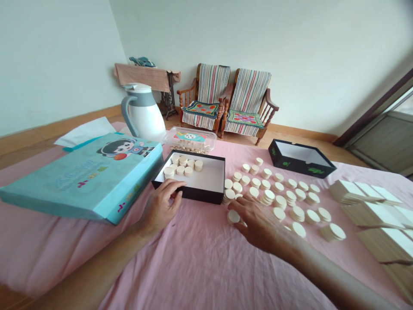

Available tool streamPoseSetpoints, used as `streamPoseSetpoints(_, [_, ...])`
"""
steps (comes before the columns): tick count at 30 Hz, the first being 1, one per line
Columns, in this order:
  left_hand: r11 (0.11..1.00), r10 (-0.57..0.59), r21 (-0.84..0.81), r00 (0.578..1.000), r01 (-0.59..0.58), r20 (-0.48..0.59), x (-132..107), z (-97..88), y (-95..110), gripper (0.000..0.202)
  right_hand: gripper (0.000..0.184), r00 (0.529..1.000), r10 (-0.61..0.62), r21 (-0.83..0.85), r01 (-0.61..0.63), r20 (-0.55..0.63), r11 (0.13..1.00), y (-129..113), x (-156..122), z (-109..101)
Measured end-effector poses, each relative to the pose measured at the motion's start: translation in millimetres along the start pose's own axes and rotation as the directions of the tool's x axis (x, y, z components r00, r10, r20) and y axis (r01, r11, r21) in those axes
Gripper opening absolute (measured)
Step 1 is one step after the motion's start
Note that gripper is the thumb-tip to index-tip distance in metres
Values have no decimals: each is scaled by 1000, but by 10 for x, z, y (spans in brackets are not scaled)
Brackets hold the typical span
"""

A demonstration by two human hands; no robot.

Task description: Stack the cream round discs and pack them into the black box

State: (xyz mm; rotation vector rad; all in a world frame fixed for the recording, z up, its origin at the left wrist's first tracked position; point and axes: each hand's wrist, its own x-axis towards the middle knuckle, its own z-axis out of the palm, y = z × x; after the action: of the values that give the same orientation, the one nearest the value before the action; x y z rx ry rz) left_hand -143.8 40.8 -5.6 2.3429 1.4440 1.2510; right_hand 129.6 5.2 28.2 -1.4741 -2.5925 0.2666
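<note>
My left hand [164, 200] is at the near left corner of a shallow black box [203, 194] with a white inside, its fingers over the rim and its thumb outside the front wall. Several short stacks of round wooden discs [183, 161] stand in the left part of the box. My right hand [256, 219] is closed around a small stack of round wooden discs [233, 216] on the cloth, just right of the box; its fingers partly hide that stack. Many more stacks of discs [280, 202] stand in loose rows beyond and beside this hand.
Square wooden pieces [380, 215] are piled at the right edge. A black box lid [303, 159] lies at the back right. A turquoise box [80, 176], a white jug [146, 112] and a clear tub [190, 138] of small wooden pieces stand left and behind. Pink cloth [193, 267] covers the surface.
</note>
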Motion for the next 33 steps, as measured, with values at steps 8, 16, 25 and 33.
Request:
streamPoseSetpoints(8, [1000, 9, -15, 1000, -9, -3, -23, 14, -31, 26, 12, 998, 7, 69, -3, -60, 998, -5, 141, -242])
streamPoseSetpoints(16, [999, 1, -50, 1000, 0, 7, -34, -14, -30, 28, 16, 997, -48, 71, 52, -61, 996, -164, 1065, -638])
streamPoseSetpoints(25, [994, -46, -94, 996, 53, 71, -59, -28, -45, 34, 20, 992, -58, -87, 48, -114, 995, -230, 1961, -268])
streamPoseSetpoints(33, [990, -78, -110, 993, 88, 88, -79, -43, -19, 34, 27, 988, -35, -220, 1, -150, 976, -413, 2118, -65])
